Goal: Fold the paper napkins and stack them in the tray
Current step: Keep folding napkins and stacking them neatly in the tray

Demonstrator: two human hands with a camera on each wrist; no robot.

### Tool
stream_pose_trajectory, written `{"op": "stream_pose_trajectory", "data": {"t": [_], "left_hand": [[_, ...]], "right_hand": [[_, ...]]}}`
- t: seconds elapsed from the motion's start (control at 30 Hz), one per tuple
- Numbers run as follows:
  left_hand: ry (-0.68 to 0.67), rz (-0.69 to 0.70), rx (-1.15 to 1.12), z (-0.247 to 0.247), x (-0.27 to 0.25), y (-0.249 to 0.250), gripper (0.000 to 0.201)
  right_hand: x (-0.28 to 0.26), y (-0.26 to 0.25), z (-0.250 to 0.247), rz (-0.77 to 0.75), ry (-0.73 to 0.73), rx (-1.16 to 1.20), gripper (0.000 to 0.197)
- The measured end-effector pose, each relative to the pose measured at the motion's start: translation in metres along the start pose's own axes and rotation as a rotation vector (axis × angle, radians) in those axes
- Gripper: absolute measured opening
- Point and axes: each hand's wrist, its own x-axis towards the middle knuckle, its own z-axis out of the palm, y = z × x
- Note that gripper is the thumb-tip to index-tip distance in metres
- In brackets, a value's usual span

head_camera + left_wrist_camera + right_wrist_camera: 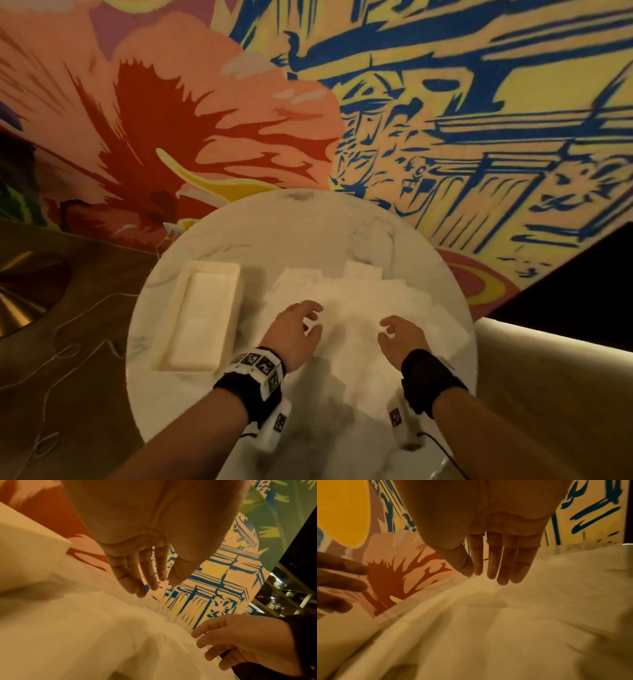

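Nearest, both forearms reach in over the round marble bench (308, 219), the left hand (294, 330) and right hand (399, 337) hovering just above the spread of loose paper napkins (359, 301), fingers relaxed and a little apart, neither grip holding anything. The tray (181, 308) sits to the left of the pile with what looks like a folded napkin already in it. I'd pinch only the top sheet by two corners, lift it free of the others, then crease it flat before carrying it left.
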Motion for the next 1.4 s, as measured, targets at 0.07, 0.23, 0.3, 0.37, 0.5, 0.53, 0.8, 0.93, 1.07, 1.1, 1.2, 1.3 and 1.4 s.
{"op": "stream_pose_trajectory", "data": {"t": [0.07,0.23,0.3,0.37,0.5,0.53,0.8,0.93,1.07,1.1,1.2,1.3,1.4], "left_hand": [[-0.084,-0.036,0.005,0.022,0.005,0.006,0.032],[-0.260,-0.112,0.110,0.067,0.022,0.018,0.042],[-0.298,-0.150,0.158,0.081,0.030,0.020,0.047],[-0.331,-0.188,0.195,0.092,0.039,0.023,0.051],[-0.323,-0.226,0.264,0.106,0.052,0.026,0.050],[-0.317,-0.224,0.281,0.108,0.054,0.028,0.048],[-0.199,-0.218,0.162,0.101,0.056,0.032,0.024],[-0.146,-0.202,0.140,0.086,0.052,0.034,0.023],[-0.106,-0.172,0.208,0.069,0.044,0.036,0.027],[-0.087,-0.158,0.197,0.065,0.041,0.036,0.028],[0.002,-0.122,0.052,0.053,0.036,0.037,0.025],[0.079,-0.072,-0.055,0.039,0.030,0.039,0.022],[0.116,-0.058,-0.110,0.026,0.024,0.040,0.021]], "right_hand": [[-0.006,0.027,0.000,0.010,-0.021,-0.048,0.035],[-0.011,0.063,0.009,-0.059,-0.140,-0.246,0.050],[-0.011,0.069,0.008,-0.087,-0.174,-0.282,0.052],[-0.011,0.074,0.007,-0.123,-0.198,-0.311,0.053],[-0.008,0.080,0.005,-0.162,-0.229,-0.301,0.053],[-0.006,0.083,0.005,-0.165,-0.238,-0.295,0.054],[0.000,0.087,-0.008,-0.134,-0.206,-0.143,0.050],[0.001,0.077,-0.008,-0.099,-0.185,-0.035,0.048],[-0.003,0.064,-0.005,-0.096,-0.191,0.014,0.048],[-0.004,0.061,-0.003,-0.093,-0.191,0.035,0.048],[-0.008,0.049,-0.001,-0.083,-0.192,0.181,0.052],[-0.009,0.032,-0.001,-0.080,-0.170,0.360,0.048],[-0.006,0.012,-0.001,-0.140,-0.115,0.448,0.033]]}}
